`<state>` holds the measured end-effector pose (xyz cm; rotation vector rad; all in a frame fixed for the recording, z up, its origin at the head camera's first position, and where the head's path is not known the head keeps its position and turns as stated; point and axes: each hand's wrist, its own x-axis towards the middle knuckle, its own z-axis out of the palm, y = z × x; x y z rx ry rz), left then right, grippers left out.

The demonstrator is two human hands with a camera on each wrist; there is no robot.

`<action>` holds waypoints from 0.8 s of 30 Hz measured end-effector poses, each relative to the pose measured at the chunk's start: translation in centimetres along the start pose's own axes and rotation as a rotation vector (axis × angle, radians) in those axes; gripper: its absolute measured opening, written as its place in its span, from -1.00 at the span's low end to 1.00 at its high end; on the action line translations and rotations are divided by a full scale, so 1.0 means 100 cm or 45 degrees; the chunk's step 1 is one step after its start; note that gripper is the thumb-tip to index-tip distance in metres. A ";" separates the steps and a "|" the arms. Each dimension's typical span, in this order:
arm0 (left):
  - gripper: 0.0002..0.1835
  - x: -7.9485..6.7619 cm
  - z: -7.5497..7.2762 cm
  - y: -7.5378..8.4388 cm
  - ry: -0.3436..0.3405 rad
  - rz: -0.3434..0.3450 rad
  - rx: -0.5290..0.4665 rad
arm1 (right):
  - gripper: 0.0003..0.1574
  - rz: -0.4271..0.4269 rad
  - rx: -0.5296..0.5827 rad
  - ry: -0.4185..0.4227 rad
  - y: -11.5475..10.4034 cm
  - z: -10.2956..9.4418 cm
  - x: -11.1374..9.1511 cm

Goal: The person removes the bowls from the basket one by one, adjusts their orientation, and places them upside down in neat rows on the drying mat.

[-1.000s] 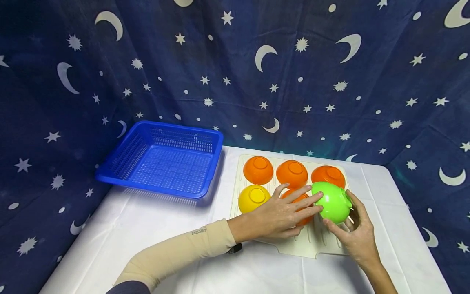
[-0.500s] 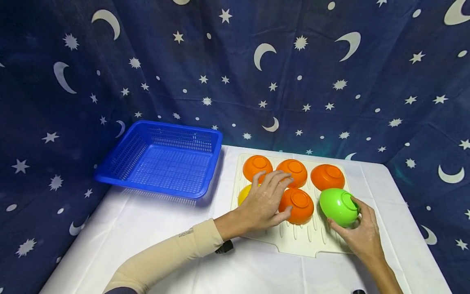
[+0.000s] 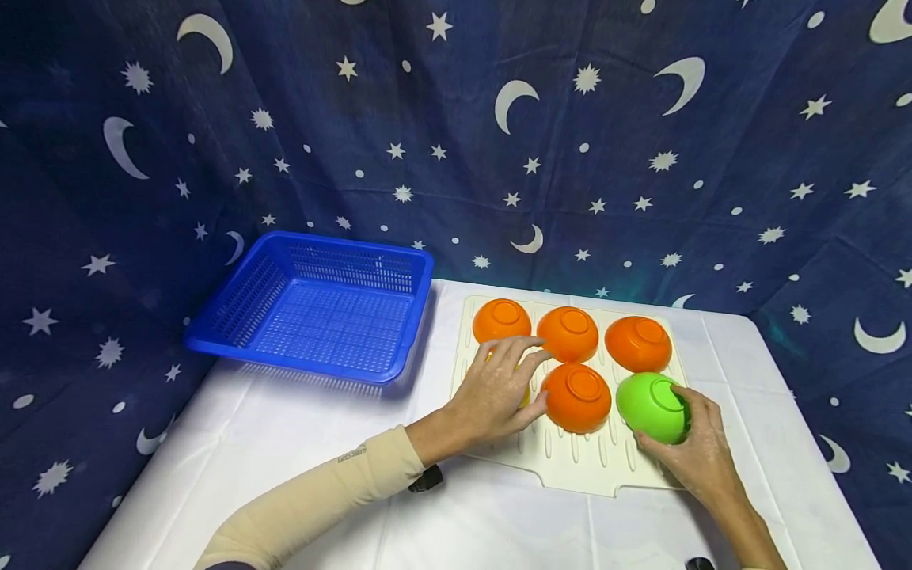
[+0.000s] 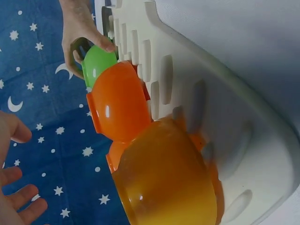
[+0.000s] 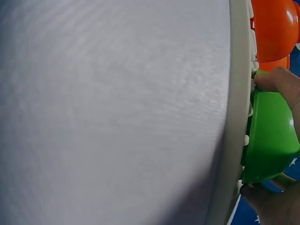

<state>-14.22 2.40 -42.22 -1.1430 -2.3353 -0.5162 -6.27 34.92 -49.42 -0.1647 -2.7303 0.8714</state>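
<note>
In the head view an upside-down green bowl [image 3: 644, 405] sits at the front right of a cream drying board [image 3: 580, 469]. My right hand [image 3: 698, 447] holds it, thumb in front and fingers over the far side; in the right wrist view the bowl's rim [image 5: 248, 140] is right at the board's ridges. My left hand [image 3: 492, 392] hovers above the yellow bowl [image 4: 168, 183], fingers loosely bent and apart from it, hiding most of it from the head. Between the two hands lies an upturned orange bowl [image 3: 575, 400].
Along the board's back row stand three more upturned orange bowls, at left [image 3: 502, 319], middle [image 3: 568, 336] and right [image 3: 637, 345]. A blue plastic basket [image 3: 335, 313] stands on the white-covered table at the left. A dark star-patterned curtain [image 3: 456, 119] hangs behind.
The green bowl came down from a tilt, steadied by both hands, onto the board's front right. My left hand withdrew leftward from it, over the yellow bowl; my right hand stayed on the green bowl.
</note>
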 end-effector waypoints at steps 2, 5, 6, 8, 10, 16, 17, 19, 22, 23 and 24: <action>-0.49 -0.001 0.001 -0.001 -0.011 -0.014 -0.004 | 0.26 -0.026 -0.020 -0.013 -0.001 -0.001 0.001; -0.52 -0.003 0.002 -0.002 -0.015 -0.021 -0.006 | 0.27 -0.048 -0.091 -0.047 -0.003 -0.005 0.003; -0.53 -0.004 0.002 -0.002 -0.015 -0.023 0.000 | 0.28 -0.045 -0.123 -0.065 -0.004 -0.006 0.003; -0.54 -0.005 0.003 -0.002 -0.013 -0.021 0.005 | 0.28 -0.046 -0.192 -0.094 -0.004 -0.009 0.003; -0.56 -0.006 0.003 -0.003 -0.022 -0.020 0.013 | 0.26 -0.043 -0.242 -0.120 -0.004 -0.011 0.003; -0.63 -0.015 -0.004 -0.007 -0.075 -0.047 0.034 | 0.17 -0.048 -0.265 -0.174 -0.006 -0.012 -0.006; -0.65 -0.017 -0.007 -0.009 -0.072 -0.060 0.039 | 0.15 -0.041 -0.253 -0.165 -0.008 -0.013 -0.008; -0.69 -0.023 -0.016 -0.015 -0.046 -0.087 0.052 | 0.09 -0.020 -0.197 -0.125 -0.014 -0.015 -0.012; -0.69 -0.033 -0.034 -0.027 0.006 -0.136 0.064 | -0.07 -0.041 -0.060 -0.010 -0.025 -0.020 -0.017; -0.66 -0.037 -0.040 -0.032 0.019 -0.159 0.066 | -0.11 -0.058 -0.014 0.024 -0.029 -0.021 -0.019; -0.62 -0.041 -0.048 -0.037 0.029 -0.186 0.066 | -0.15 -0.086 0.029 0.051 -0.032 -0.023 -0.020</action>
